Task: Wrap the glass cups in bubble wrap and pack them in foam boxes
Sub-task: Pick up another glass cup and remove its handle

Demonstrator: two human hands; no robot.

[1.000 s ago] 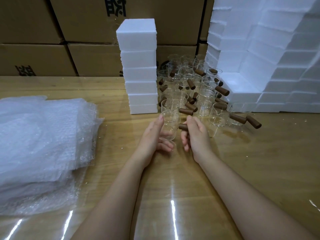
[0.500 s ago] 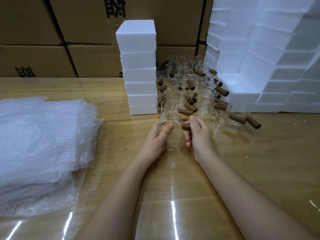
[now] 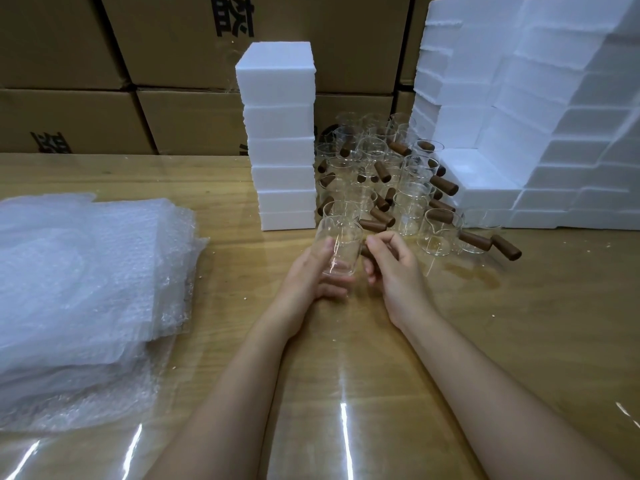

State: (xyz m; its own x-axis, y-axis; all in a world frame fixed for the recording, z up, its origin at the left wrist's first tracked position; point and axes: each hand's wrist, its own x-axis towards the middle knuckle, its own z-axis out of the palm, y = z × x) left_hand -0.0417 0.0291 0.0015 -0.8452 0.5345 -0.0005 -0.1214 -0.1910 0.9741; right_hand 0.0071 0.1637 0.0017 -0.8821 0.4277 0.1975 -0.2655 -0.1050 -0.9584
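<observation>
Gripping glass cup (image 3: 341, 247), left hand (image 3: 311, 282) curled round body; right hand (image 3: 394, 268) pinching wooden handle (image 3: 364, 251) at cup's right.

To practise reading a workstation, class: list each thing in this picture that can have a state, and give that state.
Held glass cup: upright, unwrapped, in both hands.
Left hand: grips the cup's body.
Right hand: pinches the cup's brown handle.
Other glass cups: unwrapped, standing clustered.
Bubble wrap: sheets piled flat, untouched.
Foam boxes: stacked in a column.
</observation>
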